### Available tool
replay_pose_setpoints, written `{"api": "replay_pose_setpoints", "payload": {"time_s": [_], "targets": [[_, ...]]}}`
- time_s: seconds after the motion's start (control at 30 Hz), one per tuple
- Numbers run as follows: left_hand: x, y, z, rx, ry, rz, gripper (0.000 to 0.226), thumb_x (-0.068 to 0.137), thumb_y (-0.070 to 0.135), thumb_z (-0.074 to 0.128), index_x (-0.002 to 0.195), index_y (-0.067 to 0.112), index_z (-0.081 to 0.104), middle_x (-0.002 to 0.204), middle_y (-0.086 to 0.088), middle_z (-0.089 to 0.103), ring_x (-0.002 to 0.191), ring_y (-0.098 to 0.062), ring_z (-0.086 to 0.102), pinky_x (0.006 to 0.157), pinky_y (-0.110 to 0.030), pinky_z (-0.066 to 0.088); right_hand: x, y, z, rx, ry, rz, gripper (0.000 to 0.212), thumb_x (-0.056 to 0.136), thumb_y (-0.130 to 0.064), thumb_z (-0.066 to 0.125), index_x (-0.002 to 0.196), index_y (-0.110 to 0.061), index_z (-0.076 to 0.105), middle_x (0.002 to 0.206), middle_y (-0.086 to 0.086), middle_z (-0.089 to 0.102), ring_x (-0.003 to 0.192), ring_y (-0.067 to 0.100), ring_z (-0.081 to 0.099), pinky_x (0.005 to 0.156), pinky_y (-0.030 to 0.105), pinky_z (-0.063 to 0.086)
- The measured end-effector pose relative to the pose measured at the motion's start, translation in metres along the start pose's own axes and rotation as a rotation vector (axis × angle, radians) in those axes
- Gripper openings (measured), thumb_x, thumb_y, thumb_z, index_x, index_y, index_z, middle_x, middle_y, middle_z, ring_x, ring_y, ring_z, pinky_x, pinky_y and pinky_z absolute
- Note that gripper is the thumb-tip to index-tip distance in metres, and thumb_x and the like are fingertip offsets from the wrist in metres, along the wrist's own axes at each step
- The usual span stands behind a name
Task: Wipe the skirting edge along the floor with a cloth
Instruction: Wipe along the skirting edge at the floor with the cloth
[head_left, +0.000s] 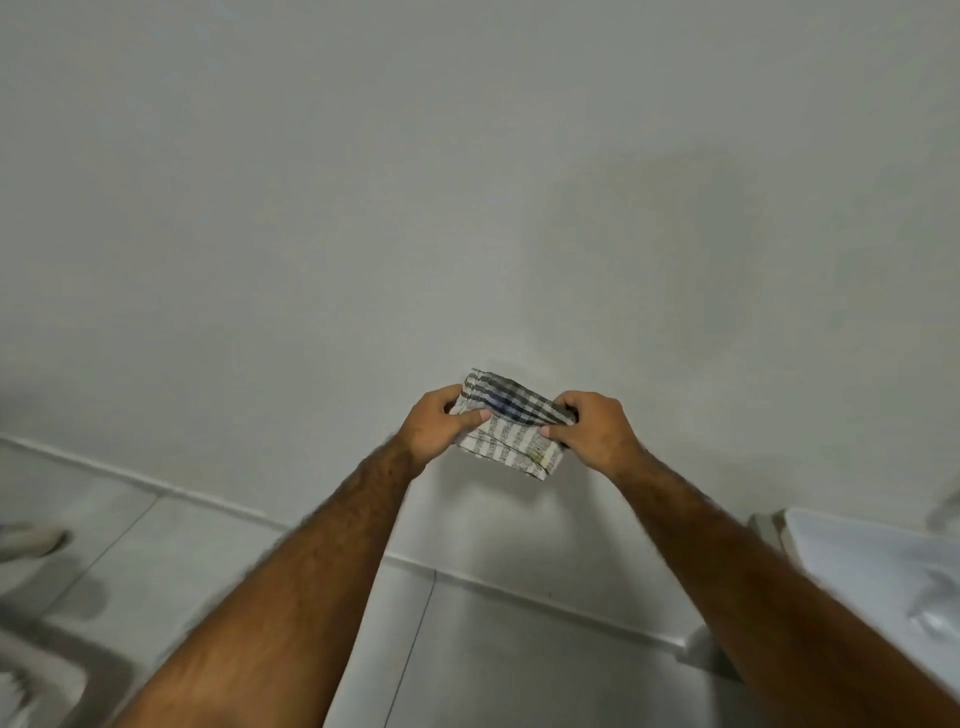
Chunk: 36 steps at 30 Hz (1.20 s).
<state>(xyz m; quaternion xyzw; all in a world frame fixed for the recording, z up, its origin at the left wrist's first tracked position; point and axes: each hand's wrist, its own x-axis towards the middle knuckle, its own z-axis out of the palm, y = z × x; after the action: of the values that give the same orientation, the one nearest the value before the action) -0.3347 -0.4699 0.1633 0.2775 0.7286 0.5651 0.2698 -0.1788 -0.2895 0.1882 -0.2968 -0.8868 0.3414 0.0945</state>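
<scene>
A folded checked cloth (511, 428), white with grey and blue stripes, is held in the air in front of a plain pale wall. My left hand (439, 423) grips its left edge and my right hand (592, 428) grips its right edge. Both arms reach forward from the bottom of the head view. Well below the cloth, the white skirting edge (519, 587) runs along the foot of the wall, slanting from upper left to lower right where it meets the tiled floor. My left forearm hides part of it.
Pale floor tiles (493, 670) lie below the skirting. A white object (878, 577) stands at the right edge against the wall. Blurred pale shapes sit at the far left (31, 540) and bottom left (36, 675).
</scene>
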Motion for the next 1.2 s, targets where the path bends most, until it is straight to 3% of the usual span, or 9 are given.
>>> {"api": "replay_pose_setpoints", "payload": {"time_s": [0.07,0.17,0.33,0.5,0.63,0.87,1.0,1.1,1.2], "targets": [[0.003,-0.035,0.0,-0.075,0.016,-0.076,0.031,0.094,0.014,0.075,0.125,0.01,0.072,0.117,-0.013,0.08,0.11,-0.034,0.076,0.097,-0.05,0.06,0.012,0.016,0.027,0.0,-0.054,0.007,0.029,0.09,-0.012,0.088,0.117,-0.007,0.079,0.104,0.008,0.08,0.09,0.022,0.076,0.086,0.031,0.063],[0.008,-0.092,0.007,-0.197,0.029,-0.191,0.033,0.097,0.017,0.072,0.13,0.016,0.068,0.121,-0.01,0.078,0.107,-0.028,0.075,0.091,-0.047,0.062,0.033,0.047,0.072,-0.053,-0.093,-0.014,0.023,0.09,-0.015,0.087,0.111,-0.009,0.08,0.095,0.002,0.076,0.082,0.016,0.066,0.067,0.017,0.05],[0.02,-0.224,0.026,-0.275,0.028,-0.398,0.036,0.099,0.02,0.069,0.134,0.024,0.064,0.129,-0.008,0.075,0.116,-0.028,0.073,0.095,-0.051,0.062,0.062,0.126,0.185,-0.034,-0.263,0.064,0.023,0.092,-0.016,0.085,0.114,-0.01,0.08,0.103,0.007,0.079,0.091,0.02,0.07,0.083,0.022,0.05],[0.043,-0.374,0.043,-0.405,0.158,-0.518,0.033,0.096,0.022,0.073,0.128,0.014,0.068,0.124,-0.015,0.077,0.11,-0.031,0.075,0.081,-0.038,0.066,0.09,0.218,0.31,0.011,-0.34,0.081,0.018,0.096,-0.015,0.082,0.113,-0.009,0.078,0.088,-0.005,0.07,0.072,0.002,0.063,0.063,0.0,0.046],[0.07,-0.524,0.073,-0.668,0.325,-0.531,0.043,0.093,0.016,0.073,0.134,0.003,0.065,0.131,-0.025,0.071,0.125,-0.045,0.066,0.104,-0.058,0.055,0.117,0.301,0.432,0.05,-0.382,0.101,0.016,0.097,-0.018,0.081,0.109,-0.008,0.076,0.084,-0.006,0.071,0.079,0.013,0.069,0.076,0.024,0.061],[0.096,-0.731,0.137,-0.96,0.459,-0.524,0.047,0.098,0.004,0.06,0.145,0.001,0.056,0.139,-0.031,0.064,0.127,-0.049,0.063,0.104,-0.064,0.05,0.148,0.421,0.602,0.017,-0.378,0.083,0.02,0.095,-0.022,0.084,0.109,-0.009,0.079,0.085,-0.003,0.071,0.08,0.015,0.07,0.063,0.013,0.049],[0.108,-0.827,0.164,-0.958,0.503,-0.538,0.036,0.092,-0.004,0.067,0.125,0.011,0.071,0.114,-0.014,0.081,0.097,-0.03,0.08,0.08,-0.048,0.066,0.162,0.472,0.657,-0.245,-0.357,-0.189,0.05,0.098,-0.041,0.079,0.134,-0.009,0.069,0.11,0.007,0.075,0.102,0.026,0.072,0.086,0.034,0.06],[0.111,-0.885,0.181,-0.89,0.528,-0.575,0.031,0.09,-0.001,0.071,0.114,0.019,0.074,0.102,-0.008,0.084,0.092,-0.028,0.081,0.073,-0.042,0.066,0.18,0.496,0.673,-0.579,-0.1,-0.737,0.046,0.096,-0.039,0.078,0.127,-0.005,0.072,0.117,0.016,0.072,0.115,0.038,0.066,0.093,0.045,0.055],[0.115,-0.928,0.201,-0.801,0.564,-0.612,0.037,0.085,0.003,0.079,0.12,0.014,0.074,0.108,-0.014,0.082,0.094,-0.033,0.081,0.073,-0.044,0.066,0.201,0.503,0.676,-0.848,0.11,-1.115,0.034,0.103,-0.027,0.062,0.128,-0.007,0.071,0.146,0.019,0.061,0.147,0.039,0.049,0.124,0.06,0.031]]}}
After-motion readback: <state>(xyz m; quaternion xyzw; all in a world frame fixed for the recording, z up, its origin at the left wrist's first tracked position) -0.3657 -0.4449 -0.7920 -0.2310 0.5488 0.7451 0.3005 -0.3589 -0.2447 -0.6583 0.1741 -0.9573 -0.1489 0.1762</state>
